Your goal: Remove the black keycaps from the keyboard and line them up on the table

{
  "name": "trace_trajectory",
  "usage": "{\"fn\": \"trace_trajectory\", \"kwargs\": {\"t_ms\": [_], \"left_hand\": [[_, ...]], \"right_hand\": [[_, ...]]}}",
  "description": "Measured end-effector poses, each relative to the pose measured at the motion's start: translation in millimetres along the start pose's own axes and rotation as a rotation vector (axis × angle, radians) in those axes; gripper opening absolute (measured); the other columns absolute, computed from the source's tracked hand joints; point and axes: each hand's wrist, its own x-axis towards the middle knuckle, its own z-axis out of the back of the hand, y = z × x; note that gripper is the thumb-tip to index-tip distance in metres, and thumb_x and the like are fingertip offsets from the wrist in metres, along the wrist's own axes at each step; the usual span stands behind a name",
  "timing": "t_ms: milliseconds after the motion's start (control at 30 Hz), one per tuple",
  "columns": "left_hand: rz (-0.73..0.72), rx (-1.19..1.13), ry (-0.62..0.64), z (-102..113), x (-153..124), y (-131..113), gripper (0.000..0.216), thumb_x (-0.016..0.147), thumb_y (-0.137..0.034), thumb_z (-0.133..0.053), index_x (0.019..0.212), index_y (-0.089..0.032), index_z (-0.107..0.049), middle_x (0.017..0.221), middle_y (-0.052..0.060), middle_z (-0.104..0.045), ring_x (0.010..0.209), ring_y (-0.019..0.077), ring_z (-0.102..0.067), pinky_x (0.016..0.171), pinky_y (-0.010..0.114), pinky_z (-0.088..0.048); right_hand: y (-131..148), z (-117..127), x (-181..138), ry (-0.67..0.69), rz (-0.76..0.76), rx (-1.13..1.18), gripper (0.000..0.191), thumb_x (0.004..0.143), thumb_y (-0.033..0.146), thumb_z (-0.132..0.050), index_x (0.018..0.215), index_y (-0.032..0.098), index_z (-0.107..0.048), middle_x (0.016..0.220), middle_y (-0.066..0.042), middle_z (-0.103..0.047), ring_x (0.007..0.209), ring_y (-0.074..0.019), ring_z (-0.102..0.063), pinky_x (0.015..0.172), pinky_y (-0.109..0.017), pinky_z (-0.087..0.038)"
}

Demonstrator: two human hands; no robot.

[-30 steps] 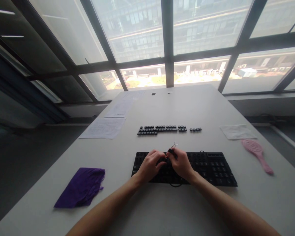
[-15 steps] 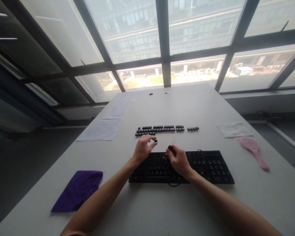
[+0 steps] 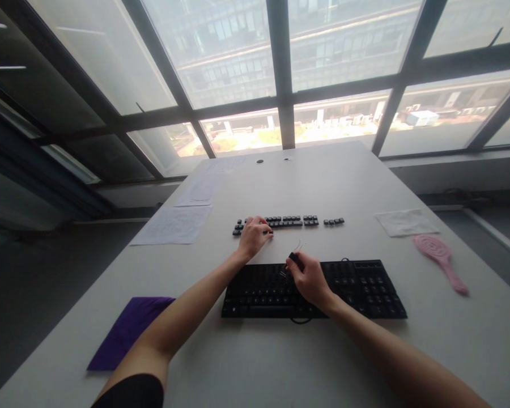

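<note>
In the head view, we had our left hand [image 3: 254, 234] stretched forward to the loose keycaps [image 3: 293, 221], which lay in short rows on the table [image 3: 280, 362] just beyond the keyboard [image 3: 361, 286]. The hand rested palm down at the left part of those rows, its fingers curled onto the caps and covering a few of them. We could not tell whether the fingers were pinching a cap or only touching them. The rest of the caps ran off to the right of the hand, with a small separate group at the far right end.

Our right hand [image 3: 310, 277] hovered over the middle of the keyboard, clenched around the dark handle of a puller [image 3: 295, 258]. The puller's thin wire loops stuck up and away from us, past the keyboard's far edge. The keyboard lay flat and square to us, its cable showing as a loop at the near edge.

To the left we saw a purple cloth [image 3: 123, 334] near the table's edge, partly hidden by our left forearm, and papers [image 3: 174, 225] farther back. To the right lay a white tissue [image 3: 405, 222] with a pink brush [image 3: 437, 258] just beside it. A large window [image 3: 225, 51] filled the background.
</note>
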Motion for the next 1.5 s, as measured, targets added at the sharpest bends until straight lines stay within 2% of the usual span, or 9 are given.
{"fn": "trace_trajectory", "kwargs": {"t_ms": [767, 933, 1067, 1200, 1333, 1500], "left_hand": [[0.064, 0.023, -0.06, 1, 0, 1, 0.008, 0.076, -0.022, -0.079, 0.082, -0.022, -0.074, 0.103, 0.005, -0.063, 0.102, 0.0246, -0.052, 0.096, 0.04, -0.045], [0.066, -0.001, -0.081, 16, -1, -7, 0.011, 0.077, -0.022, -0.078, 0.087, -0.022, -0.073, 0.105, 0.006, -0.063, 0.102, 0.0253, -0.052, 0.096, 0.041, -0.045], [0.049, -0.055, -0.072, 36, -30, -37, 0.006, 0.087, -0.019, -0.067, 0.092, -0.021, -0.07, 0.1, 0.005, -0.064, 0.1, 0.0231, -0.055, 0.096, 0.04, -0.044], [0.029, -0.18, 0.074, 40, -79, -80, 0.013, 0.094, -0.019, -0.055, 0.095, -0.021, -0.067, 0.093, 0.004, -0.065, 0.094, 0.0211, -0.058, 0.089, 0.035, -0.047], [0.071, -0.277, 0.13, 32, -107, -102, 0.02, 0.095, -0.015, -0.048, 0.104, -0.022, -0.064, 0.097, 0.006, -0.065, 0.094, 0.0207, -0.059, 0.089, 0.035, -0.048], [0.065, -0.304, 0.12, 29, -108, -101, 0.018, 0.093, -0.015, -0.049, 0.099, -0.022, -0.064, 0.096, 0.006, -0.063, 0.095, 0.0217, -0.058, 0.089, 0.037, -0.048]], "right_hand": [[3, 1, -1, 0.031, -0.002, 0.003, 0.02, 0.093, 0.03, -0.056, 0.078, 0.018, -0.06, 0.07, -0.003, -0.067, 0.065, -0.0173, -0.059, 0.065, -0.027, -0.043], [3, 2, -1, 0.031, -0.006, 0.061, 0.021, 0.093, 0.031, -0.056, 0.077, 0.018, -0.06, 0.07, -0.003, -0.066, 0.065, -0.0172, -0.06, 0.065, -0.027, -0.044], [4, 3, 1, -0.037, -0.03, 0.158, 0.023, 0.093, 0.034, -0.056, 0.076, 0.018, -0.06, 0.067, -0.002, -0.064, 0.062, -0.0161, -0.058, 0.061, -0.026, -0.045], [5, 6, 3, -0.143, -0.055, 0.197, 0.023, 0.094, 0.034, -0.055, 0.077, 0.018, -0.058, 0.067, -0.002, -0.063, 0.061, -0.0159, -0.057, 0.06, -0.026, -0.044], [4, 10, 2, -0.016, -0.006, 0.08, 0.02, 0.093, 0.028, -0.055, 0.075, 0.019, -0.056, 0.067, -0.001, -0.062, 0.062, -0.0159, -0.056, 0.062, -0.026, -0.042], [1, 10, -2, 0.104, 0.052, -0.051, 0.02, 0.092, 0.025, -0.053, 0.074, 0.018, -0.055, 0.067, 0.0, -0.062, 0.064, -0.0157, -0.054, 0.064, -0.026, -0.04]]}}
